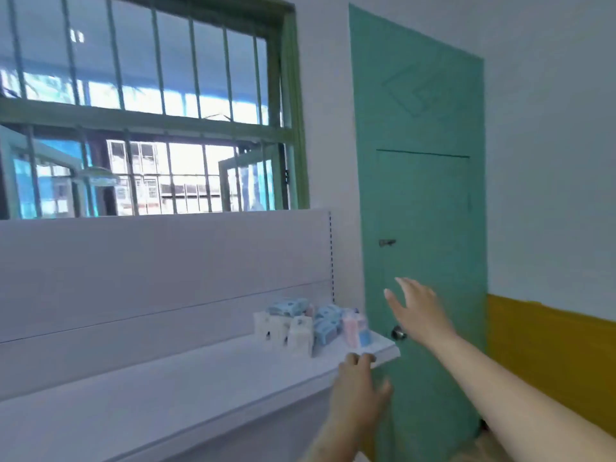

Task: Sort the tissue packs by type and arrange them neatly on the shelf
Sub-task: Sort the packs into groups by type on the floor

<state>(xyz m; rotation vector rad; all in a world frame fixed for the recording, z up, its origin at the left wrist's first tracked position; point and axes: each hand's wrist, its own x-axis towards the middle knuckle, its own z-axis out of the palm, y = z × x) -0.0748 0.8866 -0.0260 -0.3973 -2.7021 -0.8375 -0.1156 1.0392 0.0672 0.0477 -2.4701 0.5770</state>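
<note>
The tissue packs (310, 325) crowd the shelf (166, 388) at its right end, near the back panel (150, 261); left of the packs the shelf surface lies bare; right of the packs stands the green door (423, 195), its knob (398, 333) just beside the shelf corner.

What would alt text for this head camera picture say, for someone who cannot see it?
Two bare hands reach toward a jumble of tissue packs, white, blue and pink, at the right end of a white shelf. The left hand hovers near the shelf edge; the right hand is open before a green door.
</note>
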